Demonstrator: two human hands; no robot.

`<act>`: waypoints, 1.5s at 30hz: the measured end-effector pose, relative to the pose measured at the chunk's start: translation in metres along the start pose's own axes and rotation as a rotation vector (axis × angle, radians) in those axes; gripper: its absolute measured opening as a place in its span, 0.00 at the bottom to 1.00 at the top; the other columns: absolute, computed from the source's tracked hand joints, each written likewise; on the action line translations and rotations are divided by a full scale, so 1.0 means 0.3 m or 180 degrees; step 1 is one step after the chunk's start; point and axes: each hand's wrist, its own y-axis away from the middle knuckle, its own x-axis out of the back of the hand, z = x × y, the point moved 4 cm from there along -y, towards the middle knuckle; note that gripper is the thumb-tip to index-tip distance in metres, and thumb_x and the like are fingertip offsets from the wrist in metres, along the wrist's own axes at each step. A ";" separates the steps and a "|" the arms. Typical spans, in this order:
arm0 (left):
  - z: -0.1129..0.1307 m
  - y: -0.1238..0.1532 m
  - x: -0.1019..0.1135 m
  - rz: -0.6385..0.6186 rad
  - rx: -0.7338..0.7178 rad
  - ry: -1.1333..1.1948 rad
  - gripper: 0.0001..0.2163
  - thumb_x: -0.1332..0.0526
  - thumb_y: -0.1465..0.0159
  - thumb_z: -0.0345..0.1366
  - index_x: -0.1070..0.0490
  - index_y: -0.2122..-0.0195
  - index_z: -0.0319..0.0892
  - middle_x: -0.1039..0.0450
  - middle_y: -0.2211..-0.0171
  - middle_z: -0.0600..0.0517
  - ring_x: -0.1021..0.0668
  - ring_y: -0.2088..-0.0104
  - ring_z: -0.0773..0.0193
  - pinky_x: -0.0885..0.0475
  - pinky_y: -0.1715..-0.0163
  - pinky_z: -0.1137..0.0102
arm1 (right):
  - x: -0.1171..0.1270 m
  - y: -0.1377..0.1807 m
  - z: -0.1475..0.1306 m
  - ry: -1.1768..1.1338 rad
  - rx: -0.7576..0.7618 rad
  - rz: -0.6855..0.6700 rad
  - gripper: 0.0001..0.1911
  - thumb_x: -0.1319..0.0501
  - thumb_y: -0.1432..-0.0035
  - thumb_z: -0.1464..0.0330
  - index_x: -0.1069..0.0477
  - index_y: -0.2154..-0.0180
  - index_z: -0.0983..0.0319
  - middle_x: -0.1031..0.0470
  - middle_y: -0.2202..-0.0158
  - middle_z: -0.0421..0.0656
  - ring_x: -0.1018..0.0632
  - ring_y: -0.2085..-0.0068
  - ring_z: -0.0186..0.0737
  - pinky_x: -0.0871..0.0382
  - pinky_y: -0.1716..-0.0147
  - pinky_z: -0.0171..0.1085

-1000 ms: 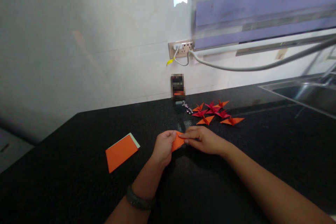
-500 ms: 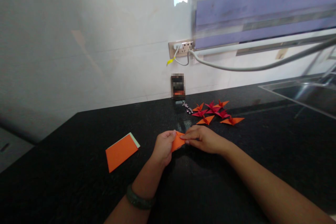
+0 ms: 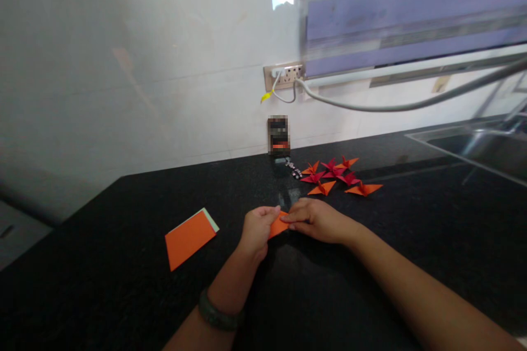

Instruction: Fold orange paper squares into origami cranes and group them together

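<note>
Folded orange paper [image 3: 279, 226] is right in the middle of the action, caught between two hands just above or on the dark tabletop [image 3: 123, 225]; whether it touches the surface, I cannot tell!

Over on the left, a stack of sheets [image 3: 190, 241] lies flat and slanted, orange on top, with a pale green sheet [image 3: 211, 220] peeking out along its far right edge, well apart from the hands. Moving right, a dark bracelet [image 3: 219, 313] circles the left wrist, and there is the left hand [image 3: 255, 230], pinching the paper's left side, thumb on top, palm hiding part of it. Only a small orange patch shows between the two grips.

Straight across to the right hand [image 3: 317, 219]: fingers bunched, fingertips pinching the paper's right edge, the two hands nearly meeting over it!

Beyond the paper, a blurred-out dark object [image 3: 279, 134] leans at the wall, a beaded strand [image 3: 295, 171] beside it. Further right, red and orange paper cranes [image 3: 334, 173] crowd together just past the right hand, and a sink [image 3: 473, 148] closes the far right.
</note>
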 end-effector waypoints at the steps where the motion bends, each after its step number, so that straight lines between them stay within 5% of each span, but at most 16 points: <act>1: 0.001 0.001 0.000 0.0001 0.0001 -0.0003 0.10 0.34 0.56 0.38 0.31 0.79 0.36 0.30 0.84 0.51 0.30 0.83 0.69 0.37 0.81 0.73 | 0.002 0.000 -0.001 -0.0013 -0.0002 0.0003 0.13 0.45 0.44 0.69 0.28 0.57 0.61 0.26 0.64 0.45 0.27 0.63 0.36 0.38 0.62 0.34; 7: 0.016 0.003 0.004 0.0070 -0.0204 -0.0058 0.10 0.33 0.58 0.37 0.29 0.80 0.35 0.30 0.84 0.52 0.30 0.82 0.70 0.37 0.79 0.73 | 0.001 -0.005 -0.013 -0.0536 -0.0038 0.0155 0.10 0.45 0.44 0.67 0.26 0.66 0.62 0.27 0.69 0.43 0.28 0.67 0.34 0.37 0.65 0.33; 12: 0.029 0.010 -0.005 -0.0091 -0.0431 0.0010 0.09 0.33 0.58 0.37 0.28 0.78 0.36 0.27 0.80 0.51 0.27 0.77 0.67 0.34 0.73 0.71 | -0.009 -0.011 0.017 -0.1194 -0.0901 0.0912 0.09 0.44 0.46 0.65 0.31 0.71 0.65 0.33 0.76 0.39 0.32 0.74 0.31 0.39 0.74 0.30; 26: 0.032 0.022 -0.017 -0.0093 -0.0514 -0.0285 0.05 0.34 0.57 0.33 0.25 0.79 0.37 0.26 0.79 0.49 0.27 0.75 0.66 0.34 0.70 0.70 | -0.062 -0.011 0.068 -0.2478 -0.1795 0.0818 0.09 0.40 0.55 0.67 0.33 0.80 0.66 0.38 0.84 0.34 0.40 0.81 0.25 0.48 0.81 0.28; 33: 0.040 0.025 -0.012 0.0063 -0.0605 -0.0348 0.05 0.34 0.57 0.33 0.25 0.80 0.37 0.27 0.81 0.51 0.29 0.77 0.67 0.35 0.73 0.72 | -0.050 -0.005 0.072 -0.2504 -0.2014 0.0767 0.06 0.41 0.60 0.71 0.34 0.83 0.66 0.39 0.87 0.33 0.41 0.83 0.25 0.50 0.83 0.28; 40: 0.050 0.007 0.018 0.0308 -0.0563 0.0066 0.09 0.32 0.59 0.35 0.25 0.78 0.36 0.26 0.78 0.50 0.28 0.76 0.67 0.34 0.73 0.72 | -0.005 0.025 0.111 -0.2225 -0.2085 0.0453 0.05 0.43 0.60 0.73 0.33 0.83 0.66 0.36 0.86 0.35 0.38 0.82 0.26 0.45 0.83 0.27; 45: 0.033 -0.002 0.017 0.0224 -0.0396 0.0335 0.11 0.31 0.60 0.37 0.26 0.77 0.36 0.26 0.78 0.49 0.27 0.76 0.66 0.32 0.72 0.70 | 0.010 0.023 0.095 -0.2495 -0.2218 0.0722 0.10 0.39 0.56 0.65 0.31 0.73 0.65 0.33 0.78 0.37 0.34 0.78 0.28 0.40 0.81 0.26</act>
